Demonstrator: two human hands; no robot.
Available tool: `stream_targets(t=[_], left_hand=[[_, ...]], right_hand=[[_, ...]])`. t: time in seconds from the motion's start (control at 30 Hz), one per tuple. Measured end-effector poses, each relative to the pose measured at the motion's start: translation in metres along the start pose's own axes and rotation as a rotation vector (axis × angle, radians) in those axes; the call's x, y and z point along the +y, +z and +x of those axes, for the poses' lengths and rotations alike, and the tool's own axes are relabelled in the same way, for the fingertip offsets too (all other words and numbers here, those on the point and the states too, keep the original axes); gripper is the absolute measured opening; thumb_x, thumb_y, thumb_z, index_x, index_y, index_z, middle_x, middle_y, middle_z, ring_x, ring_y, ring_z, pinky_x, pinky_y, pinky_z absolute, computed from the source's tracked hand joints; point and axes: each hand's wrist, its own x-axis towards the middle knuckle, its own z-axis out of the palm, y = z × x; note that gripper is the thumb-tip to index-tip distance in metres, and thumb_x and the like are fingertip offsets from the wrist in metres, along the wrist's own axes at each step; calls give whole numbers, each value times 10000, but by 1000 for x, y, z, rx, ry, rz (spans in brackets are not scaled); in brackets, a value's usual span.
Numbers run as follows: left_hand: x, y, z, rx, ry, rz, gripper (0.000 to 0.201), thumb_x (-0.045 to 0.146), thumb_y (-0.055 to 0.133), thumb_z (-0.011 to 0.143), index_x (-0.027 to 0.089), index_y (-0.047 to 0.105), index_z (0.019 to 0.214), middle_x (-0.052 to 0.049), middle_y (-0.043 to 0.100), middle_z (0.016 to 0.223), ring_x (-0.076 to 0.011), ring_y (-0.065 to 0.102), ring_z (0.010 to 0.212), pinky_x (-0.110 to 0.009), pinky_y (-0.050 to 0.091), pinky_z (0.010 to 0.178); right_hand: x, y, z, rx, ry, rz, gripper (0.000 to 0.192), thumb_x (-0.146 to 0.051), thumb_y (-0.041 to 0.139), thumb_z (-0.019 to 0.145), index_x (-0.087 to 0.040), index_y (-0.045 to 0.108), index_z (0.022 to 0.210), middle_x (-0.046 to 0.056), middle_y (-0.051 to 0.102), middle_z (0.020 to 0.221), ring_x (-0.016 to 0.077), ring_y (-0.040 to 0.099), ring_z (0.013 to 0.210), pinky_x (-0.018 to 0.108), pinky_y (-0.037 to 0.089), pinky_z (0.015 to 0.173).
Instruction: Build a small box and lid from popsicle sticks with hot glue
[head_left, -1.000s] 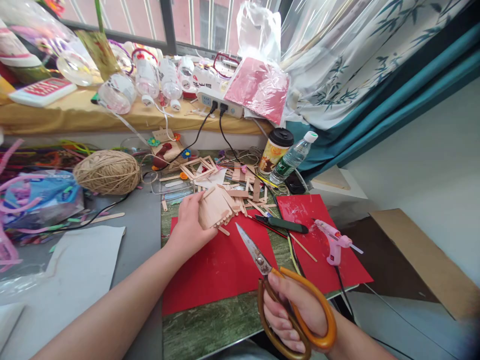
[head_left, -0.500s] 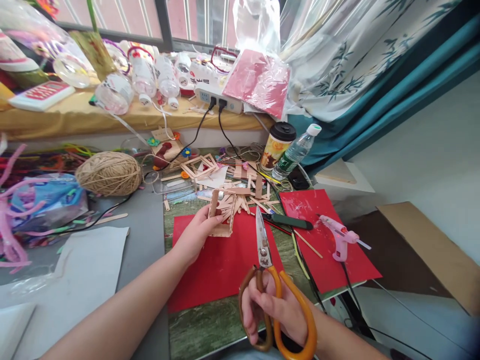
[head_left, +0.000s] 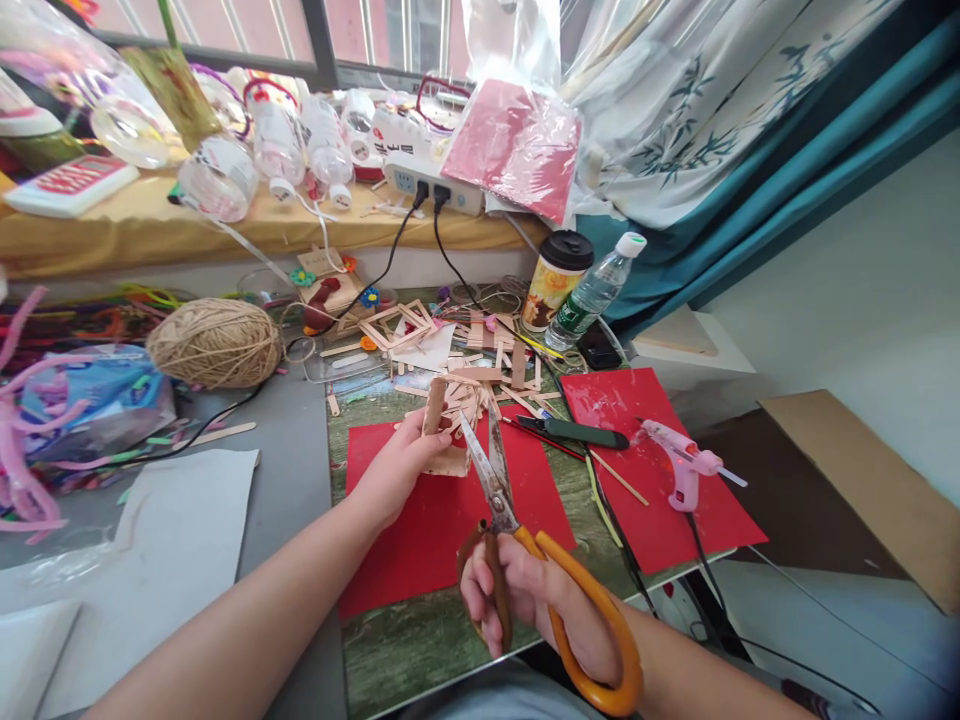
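Observation:
My left hand [head_left: 401,460] is closed round the left side of a small frame of wooden craft sticks [head_left: 448,461], held up over a red sheet of paper [head_left: 397,560]. In my right hand [head_left: 540,595] are large scissors [head_left: 497,490], their orange and brown handles gripped by my fingers. The blades stand apart, tips pointing up beside the right edge of the frame. Whether a blade touches the wood I cannot tell. Behind the frame lies a pile of loose craft sticks [head_left: 472,400].
On a second red sheet [head_left: 630,400] at right lies a pink glue gun [head_left: 682,465]. A green utility knife [head_left: 574,432] lies between the sheets. A lidded cup [head_left: 555,280] and a water bottle [head_left: 592,295] stand behind. A twine ball [head_left: 216,343] sits at left.
The scissors have opened and swung left, bringing their blades up close to the stick frame. My left hand still holds the frame, nearly in the same place.

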Motion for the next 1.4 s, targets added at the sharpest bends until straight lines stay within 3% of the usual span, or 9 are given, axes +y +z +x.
stream_targets(t=[0.1, 0.23, 0.33, 0.47, 0.6, 0.73, 0.97, 1.4], left_hand=[[-1, 1, -2, -81, -74, -142, 518, 418, 658, 837, 190, 605, 1299, -91, 708, 1203, -305, 677, 1089, -437, 518, 951], [-2, 0, 0, -91, -86, -221, 481, 412, 623, 858, 189, 593, 1282, -86, 702, 1191, -305, 676, 1091, -451, 524, 962], [0, -1, 2, -47, -19, -51, 507, 395, 640, 839, 183, 577, 1295, -96, 681, 1225, -318, 644, 1163, -469, 503, 1019], [3, -4, 0, 165, 185, 435, 778, 291, 730, 740, 227, 453, 1464, -118, 538, 1439, -333, 506, 1366, -499, 393, 1171], [6, -6, -3, 261, 372, 729, 859, 355, 783, 735, 240, 399, 1496, -125, 464, 1442, -338, 433, 1417, -518, 338, 1218], [4, -8, -2, 282, 393, 773, 830, 323, 757, 768, 250, 371, 1499, -121, 454, 1422, -329, 447, 1397, -525, 343, 1214], [-1, -14, 2, 331, 437, 825, 900, 249, 770, 725, 260, 344, 1518, -126, 421, 1442, -338, 410, 1418, -531, 330, 1225], [16, -5, -10, 211, 391, 917, 886, 222, 719, 720, 232, 364, 1532, -137, 442, 1451, -357, 423, 1419, -546, 353, 1216]], right_hand=[[-5, 6, 3, 2, 9, 45, 557, -753, 513, 922, -197, 493, 906, 24, 545, 882, 121, 524, 684, 294, 520, 663], [-9, 11, 4, 26, 8, 42, 565, -762, 512, 917, -198, 496, 895, 20, 538, 867, 126, 519, 681, 293, 515, 655], [-7, 9, 2, 169, -2, -182, 564, -757, 493, 940, -195, 520, 896, 11, 531, 848, 124, 508, 664, 286, 485, 650], [1, -1, -2, 337, 24, -502, 482, -694, 544, 962, -212, 543, 935, -2, 546, 847, 133, 500, 694, 268, 445, 648], [2, -7, -5, 378, 80, -467, 526, -739, 544, 934, -214, 539, 906, -16, 523, 794, 123, 484, 645, 259, 432, 603], [-10, -6, -11, 349, 116, -357, 637, -833, 538, 862, -196, 535, 874, -20, 505, 775, 106, 483, 601, 259, 440, 578], [-20, -17, -15, 447, 212, -331, 712, -900, 587, 753, -193, 528, 815, -27, 513, 739, 97, 482, 584, 254, 432, 557], [-4, -26, 20, 465, 69, -413, 697, -896, 518, 809, -200, 524, 830, -34, 502, 718, 99, 483, 570, 242, 430, 533]])
